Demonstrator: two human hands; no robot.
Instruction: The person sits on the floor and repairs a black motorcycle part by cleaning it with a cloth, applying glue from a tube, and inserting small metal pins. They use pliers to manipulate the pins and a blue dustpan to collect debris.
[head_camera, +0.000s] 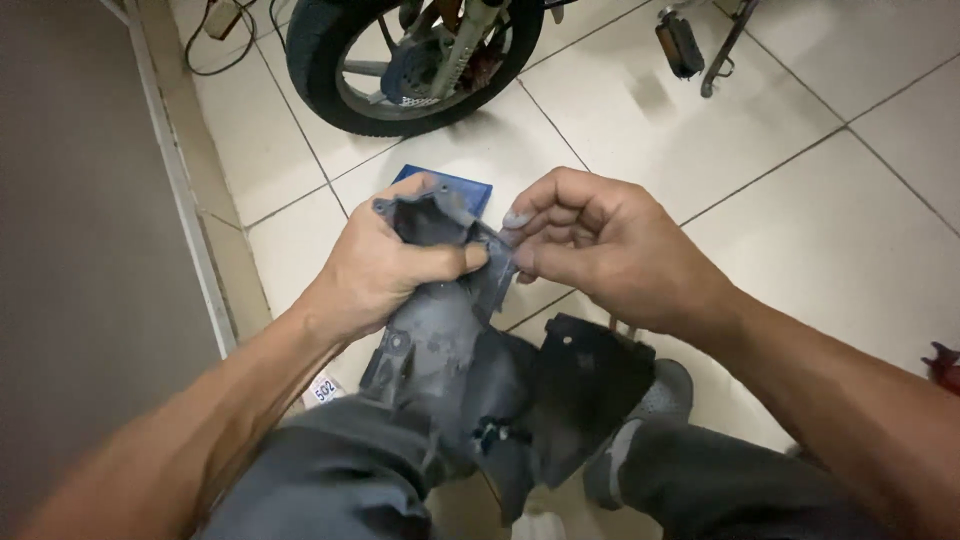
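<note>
Your left hand (385, 262) is gripping the upper end of a dusty grey plastic cover (470, 350), fingers closed around it, holding it above your knees. Your right hand (600, 245) is pinching its top edge. Behind it, a wheel (410, 60) is standing on the tiled floor (800, 220).

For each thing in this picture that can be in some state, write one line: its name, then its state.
Left hand: closed in a grip around the top of the plastic cover.
Right hand: fingers pinched on the cover's upper edge.
Dark grey plastic cover: held up, dusty, lower end resting by the knees.
Motorbike wheel: upright on the tiled floor.
Blue flat object: lying on the floor, partly hidden.
Grey shoe: worn, on the floor.
</note>
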